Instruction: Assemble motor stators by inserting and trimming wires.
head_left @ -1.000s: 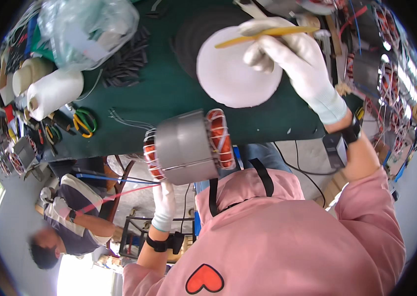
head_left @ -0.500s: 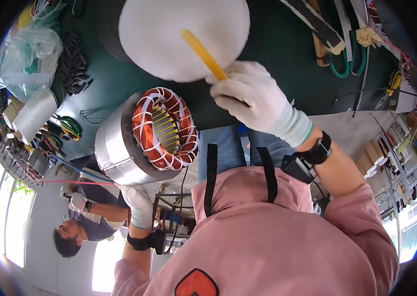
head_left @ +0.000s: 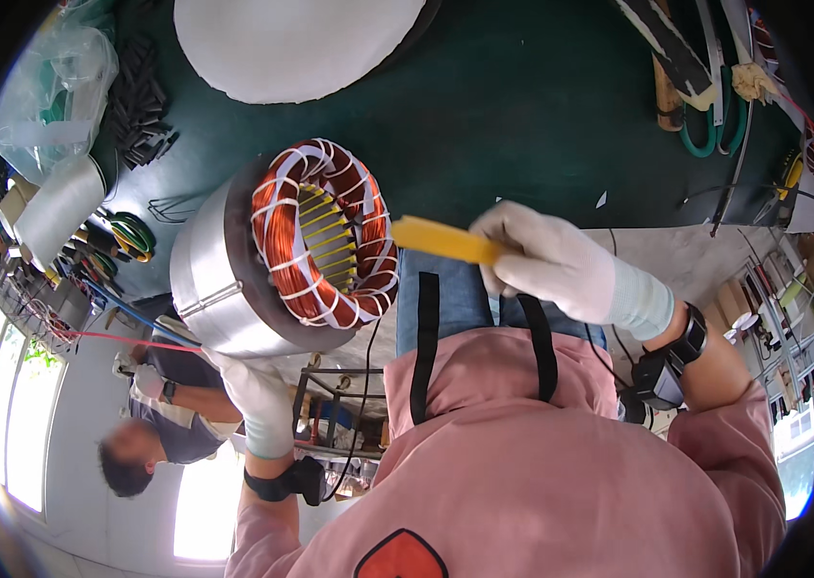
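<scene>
A motor stator [head_left: 224, 260] lies on its side near the bench's front edge, its open end turned toward the right. White lacing ties its copper winding [head_left: 277, 236], and yellow slot strips [head_left: 330, 246] line the bore. My left hand [head_left: 262, 400], in a white glove, holds the stator's near lower side; its fingertips are hidden behind the metal. In my right hand [head_left: 551, 260], also gloved, a flat yellow strip [head_left: 445, 239] is pinched between thumb and fingers. The strip's free end points left, appearing close to the winding's right rim.
A white round disc [head_left: 301, 48] lies at the back of the green bench [head_left: 493, 125]. Scissors [head_left: 715, 125] and a wooden-handled tool [head_left: 667, 96] lie at the right. Black pieces [head_left: 142, 106] and a plastic bag [head_left: 51, 87] occupy the left. Another person [head_left: 171, 414] stands beyond the left end.
My right hand has brought the yellow strip down from over the white disc to beside the stator, turning it nearly level. My left hand stays at the stator. The view has shifted slightly.
</scene>
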Motion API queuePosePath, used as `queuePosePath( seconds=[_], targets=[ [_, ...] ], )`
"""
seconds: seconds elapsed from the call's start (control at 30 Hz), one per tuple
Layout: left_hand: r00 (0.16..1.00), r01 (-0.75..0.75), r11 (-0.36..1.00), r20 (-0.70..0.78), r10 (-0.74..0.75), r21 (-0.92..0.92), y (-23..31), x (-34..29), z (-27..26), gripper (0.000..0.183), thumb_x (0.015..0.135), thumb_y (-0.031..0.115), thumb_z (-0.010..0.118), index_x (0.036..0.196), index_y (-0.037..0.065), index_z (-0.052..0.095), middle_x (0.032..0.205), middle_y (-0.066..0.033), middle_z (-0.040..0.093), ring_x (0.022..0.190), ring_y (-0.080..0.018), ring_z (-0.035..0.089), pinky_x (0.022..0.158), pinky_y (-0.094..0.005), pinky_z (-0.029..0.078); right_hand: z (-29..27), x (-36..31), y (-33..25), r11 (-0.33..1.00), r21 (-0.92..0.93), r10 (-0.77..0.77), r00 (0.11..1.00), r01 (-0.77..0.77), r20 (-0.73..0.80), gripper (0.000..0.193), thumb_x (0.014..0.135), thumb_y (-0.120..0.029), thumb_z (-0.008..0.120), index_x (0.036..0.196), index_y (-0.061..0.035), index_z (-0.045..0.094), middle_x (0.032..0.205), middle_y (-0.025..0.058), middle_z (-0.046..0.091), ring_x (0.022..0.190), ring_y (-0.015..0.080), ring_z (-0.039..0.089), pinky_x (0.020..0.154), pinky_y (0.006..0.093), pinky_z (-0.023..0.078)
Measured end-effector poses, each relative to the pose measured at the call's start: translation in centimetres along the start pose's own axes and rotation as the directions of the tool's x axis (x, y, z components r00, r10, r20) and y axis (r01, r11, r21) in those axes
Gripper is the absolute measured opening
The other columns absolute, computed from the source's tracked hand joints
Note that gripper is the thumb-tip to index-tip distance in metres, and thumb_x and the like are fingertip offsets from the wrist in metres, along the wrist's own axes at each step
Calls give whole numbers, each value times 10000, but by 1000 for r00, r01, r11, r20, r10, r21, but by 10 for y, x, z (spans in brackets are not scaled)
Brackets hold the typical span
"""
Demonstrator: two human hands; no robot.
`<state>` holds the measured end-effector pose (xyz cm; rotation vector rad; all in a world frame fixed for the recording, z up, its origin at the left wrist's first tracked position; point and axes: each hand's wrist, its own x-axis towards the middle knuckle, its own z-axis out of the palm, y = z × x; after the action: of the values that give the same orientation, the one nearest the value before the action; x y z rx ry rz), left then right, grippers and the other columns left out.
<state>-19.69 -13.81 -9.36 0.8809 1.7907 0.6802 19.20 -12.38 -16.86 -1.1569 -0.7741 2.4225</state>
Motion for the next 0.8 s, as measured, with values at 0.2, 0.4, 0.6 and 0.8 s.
queuePosePath(
  seconds=[0.2, 0.4, 0.6, 0.8],
  targets=[
    [991, -134, 801, 72, 114, 584, -28, 8, -44, 541, 1112, 328, 366, 1556, 57, 218, 1492, -130, 457, 1331, -238, 508, 1102, -391, 436, 35, 44, -12, 640, -340, -736, 677, 689, -16, 274, 893, -297, 717, 992, -46, 673, 1152, 180, 629, 1017, 374, 617, 867, 429, 498],
    [993, -112, 932, 67, 94, 343, -35, -6, -18, 598, 1041, 385, 444, 1500, 18, 332, 1365, -166, 554, 1195, -252, 599, 1032, -395, 478, 119, 43, -30, 701, -529, -669, 698, 479, -255, 215, 796, -253, 720, 866, -65, 641, 1115, 209, 565, 1026, 435, 561, 929, 524, 448],
    [994, 113, 993, 8, -113, 30, 1, -37, 28, 577, 1102, 453, 289, 1473, 24, 394, 1365, -120, 593, 1185, -223, 630, 1007, -382, 509, 128, 12, -39, 811, -496, -473, 848, 311, -240, 234, 828, -265, 710, 902, -52, 645, 986, 198, 532, 926, 402, 563, 847, 523, 444],
    [991, 113, 989, 65, -120, 95, 23, -21, 34, 516, 1080, 354, 425, 1475, 27, 363, 1333, -139, 593, 1090, -239, 679, 870, -355, 595, 100, 6, -32, 864, -356, -428, 892, 357, -146, 172, 845, -220, 730, 876, -65, 662, 1023, 203, 543, 908, 344, 570, 779, 418, 463]
  ],
)
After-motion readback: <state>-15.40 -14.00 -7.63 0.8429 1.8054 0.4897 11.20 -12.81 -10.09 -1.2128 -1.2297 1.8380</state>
